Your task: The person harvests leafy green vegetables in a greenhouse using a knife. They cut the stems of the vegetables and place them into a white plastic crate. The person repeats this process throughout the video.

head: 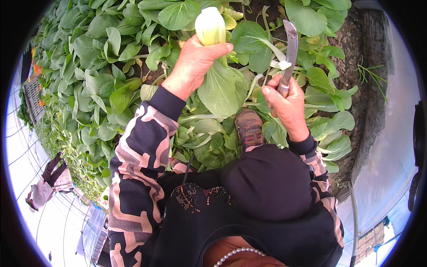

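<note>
My left hand (196, 63) is wrapped around a head of bok choy (210, 28), its pale cut base pointing away from me. The broad green leaves (223, 88) of that head hang below my fist. In my right hand (288, 103) is a harvesting knife (291, 46) with a slightly curved blade, gripped by its handle. The blade points away from me. A cut white stalk piece (283, 64) appears against the blade; whether it touches the steel I cannot tell. Loose leaves with pale stems lie among the plants around the knife.
Dense bok choy plants (100, 53) spread ahead and to the left. My shoe (249, 128) is among cut leaves (206, 133). Plastic sheeting (383, 133) borders the bed at right. Another person (43, 190) is far left, near a crate (63, 180). A second crate (33, 96) stands at upper left.
</note>
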Motion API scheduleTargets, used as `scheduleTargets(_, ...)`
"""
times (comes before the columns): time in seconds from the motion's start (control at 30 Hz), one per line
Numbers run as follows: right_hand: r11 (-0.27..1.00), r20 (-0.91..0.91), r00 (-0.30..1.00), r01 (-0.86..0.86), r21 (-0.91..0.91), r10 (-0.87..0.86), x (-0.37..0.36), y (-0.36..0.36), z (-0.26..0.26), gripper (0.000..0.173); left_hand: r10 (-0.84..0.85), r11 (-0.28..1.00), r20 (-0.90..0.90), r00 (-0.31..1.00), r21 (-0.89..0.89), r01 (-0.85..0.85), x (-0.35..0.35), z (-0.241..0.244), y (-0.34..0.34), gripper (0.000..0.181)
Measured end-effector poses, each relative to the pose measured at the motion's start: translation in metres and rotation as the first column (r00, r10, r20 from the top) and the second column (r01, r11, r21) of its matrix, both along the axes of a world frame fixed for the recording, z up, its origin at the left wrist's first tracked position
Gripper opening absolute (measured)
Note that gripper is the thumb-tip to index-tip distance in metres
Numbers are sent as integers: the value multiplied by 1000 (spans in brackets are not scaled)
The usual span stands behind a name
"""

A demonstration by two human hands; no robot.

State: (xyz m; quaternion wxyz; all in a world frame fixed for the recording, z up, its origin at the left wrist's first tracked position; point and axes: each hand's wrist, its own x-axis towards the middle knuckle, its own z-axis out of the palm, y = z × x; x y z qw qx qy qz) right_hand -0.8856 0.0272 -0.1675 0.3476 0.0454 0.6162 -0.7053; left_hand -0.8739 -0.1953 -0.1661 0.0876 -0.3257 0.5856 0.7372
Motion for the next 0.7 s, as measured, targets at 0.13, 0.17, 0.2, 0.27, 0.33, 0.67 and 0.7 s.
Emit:
scheduleTargets(0.13,996,-69,995,72,-60,-76,-17,-28,-7,34,-236,889,71,969,-386,245,-3,-5,29,43)
scheduleTargets(0.17,996,-95,992,77,-52,-81,-22,-37,-11,40,-272,821,102,957,-493,286,0,-5,37,47)
scheduleTargets(0.2,988,-90,990,98,-118,-108,-24,-45,-16,50,-341,708,142,929,-611,353,5,-3,42,55)
scheduleTargets(0.27,991,-136,983,113,-77,-123,-26,-51,-21,50,-401,670,113,909,-641,375,10,-2,45,62)
scheduleTargets(0.33,996,-124,988,87,-33,-91,-26,-50,-25,44,-416,740,15,909,-576,348,13,-4,42,67)
scheduleTargets(0.67,923,-272,947,-60,379,173,-41,-9,-26,19,-529,837,84,844,218,502,17,4,1,46)
scheduleTargets(0.7,919,-263,951,-51,392,165,-43,-1,-25,22,-542,829,106,834,230,509,20,7,-2,46)
